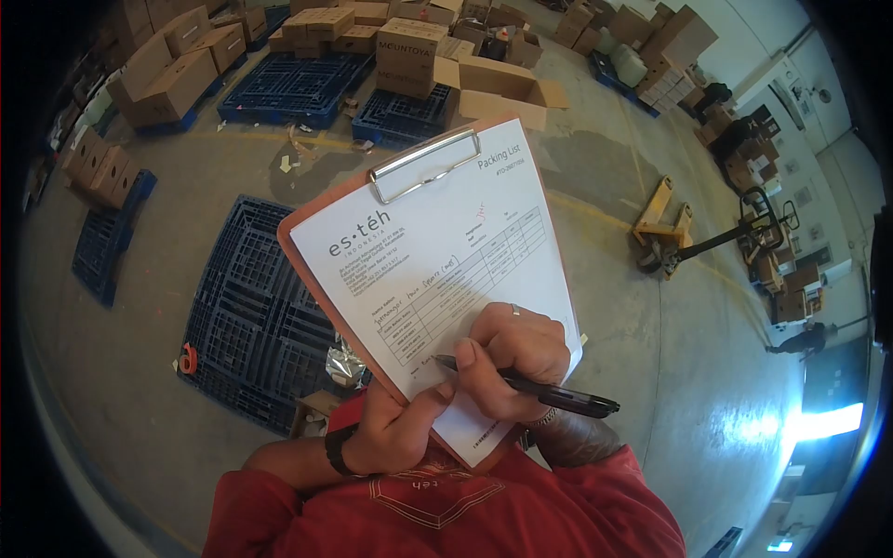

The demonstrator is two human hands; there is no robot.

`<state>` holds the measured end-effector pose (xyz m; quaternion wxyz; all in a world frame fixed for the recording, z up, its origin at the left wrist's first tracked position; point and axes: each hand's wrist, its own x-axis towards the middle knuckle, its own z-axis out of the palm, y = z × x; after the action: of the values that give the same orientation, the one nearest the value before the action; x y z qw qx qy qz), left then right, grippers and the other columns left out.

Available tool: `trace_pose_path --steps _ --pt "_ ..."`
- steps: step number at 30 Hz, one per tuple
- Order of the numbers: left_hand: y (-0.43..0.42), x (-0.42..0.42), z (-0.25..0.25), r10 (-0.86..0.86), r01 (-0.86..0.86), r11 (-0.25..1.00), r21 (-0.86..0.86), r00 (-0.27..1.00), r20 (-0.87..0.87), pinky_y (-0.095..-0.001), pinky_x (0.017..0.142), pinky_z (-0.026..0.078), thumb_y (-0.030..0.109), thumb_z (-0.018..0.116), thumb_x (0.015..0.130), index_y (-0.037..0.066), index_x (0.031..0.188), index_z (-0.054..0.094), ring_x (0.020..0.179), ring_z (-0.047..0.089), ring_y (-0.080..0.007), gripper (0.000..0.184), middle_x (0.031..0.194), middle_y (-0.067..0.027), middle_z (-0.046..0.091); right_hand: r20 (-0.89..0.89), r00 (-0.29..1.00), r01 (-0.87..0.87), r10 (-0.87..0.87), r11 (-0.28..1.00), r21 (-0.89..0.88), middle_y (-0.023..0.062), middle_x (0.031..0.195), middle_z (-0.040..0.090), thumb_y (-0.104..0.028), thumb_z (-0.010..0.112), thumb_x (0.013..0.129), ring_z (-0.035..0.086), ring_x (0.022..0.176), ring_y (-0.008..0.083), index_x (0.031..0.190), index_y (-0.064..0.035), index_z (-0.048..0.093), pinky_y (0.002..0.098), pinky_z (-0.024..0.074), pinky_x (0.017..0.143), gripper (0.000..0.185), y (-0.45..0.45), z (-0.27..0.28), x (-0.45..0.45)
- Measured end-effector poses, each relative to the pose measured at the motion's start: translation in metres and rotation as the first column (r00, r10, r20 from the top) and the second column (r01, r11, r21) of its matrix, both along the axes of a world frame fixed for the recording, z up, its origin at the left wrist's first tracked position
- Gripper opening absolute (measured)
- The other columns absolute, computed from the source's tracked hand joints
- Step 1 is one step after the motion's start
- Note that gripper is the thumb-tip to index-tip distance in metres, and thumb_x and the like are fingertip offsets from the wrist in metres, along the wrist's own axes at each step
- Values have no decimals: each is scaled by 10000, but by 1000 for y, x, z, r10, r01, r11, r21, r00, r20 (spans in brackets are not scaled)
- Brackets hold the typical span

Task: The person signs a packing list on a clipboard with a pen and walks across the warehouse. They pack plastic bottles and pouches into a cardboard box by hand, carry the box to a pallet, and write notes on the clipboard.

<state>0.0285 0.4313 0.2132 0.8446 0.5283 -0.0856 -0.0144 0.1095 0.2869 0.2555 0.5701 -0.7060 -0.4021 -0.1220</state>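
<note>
A brown clipboard [307,263] with a metal clip [426,171] is tilted in front of my chest. Clipped to it is a white packing list [372,270] with a printed table and some handwriting. My left hand [395,430] grips the lower left edge of the board, thumb on top of the paper and the other fingers hidden beneath. In my right hand [516,358] is a black pen [567,398], its tip at the paper just below the table. That hand rests on the sheet and wears a ring.
Blue plastic pallets [246,307] lie on the concrete floor, several of them under cardboard boxes [409,56]. An open carton [498,93] stands beyond the clipboard. At the right is a yellow pallet jack [662,223]. An orange tape roll [188,359] lies at the near pallet's edge.
</note>
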Motion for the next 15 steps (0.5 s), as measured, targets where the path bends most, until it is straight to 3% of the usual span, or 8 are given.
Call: trace_pose_path --steps 15 --pt "2 -3 0 13 -13 1000 -22 1000 -20 -269 877 426 -8 481 890 -47 1253 451 1032 527 -137 367 1150 -97 558 14 999 29 -29 1000 -11 73 545 493 101 621 707 419 428 152 571 -67 335 289 278 392 359 2 1 -1"
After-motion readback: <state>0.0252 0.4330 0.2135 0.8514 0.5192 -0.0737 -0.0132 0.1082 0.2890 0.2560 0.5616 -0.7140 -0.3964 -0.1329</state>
